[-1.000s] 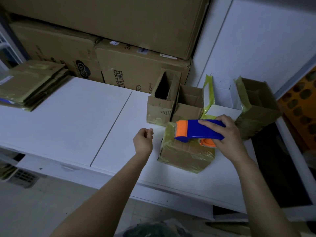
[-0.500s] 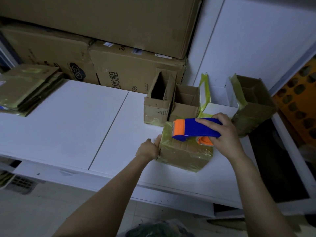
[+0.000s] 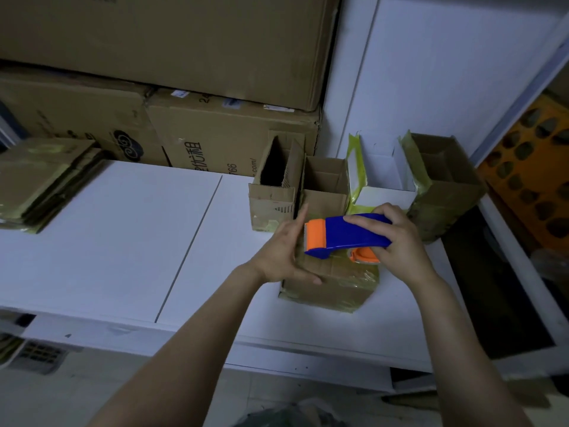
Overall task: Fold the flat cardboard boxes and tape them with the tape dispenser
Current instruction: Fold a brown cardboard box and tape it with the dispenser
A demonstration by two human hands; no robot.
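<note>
– While the right hand (image 3: 397,241) grips the blue-and-orange tape dispenser (image 3: 348,234) over the small cardboard box (image 3: 332,288) near the desk's (image 3: 123,241) front edge, where is the left hand (image 3: 283,257)?
– Fingers straight and together against that box's left side, thumb laid on it.
– And the flat cardboard boxes (image 3: 46,180)?
– Stacked at the desk's left edge; four open boxes (image 3: 326,180) stand toward its back right corner.

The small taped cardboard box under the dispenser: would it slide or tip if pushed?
Probably slide: the small taped cardboard box sits low and flat on the smooth white table. It likely weighs little, being thin cardboard, which may be why the left hand braces its side. Its glossy tape could feel slippery.
</note>
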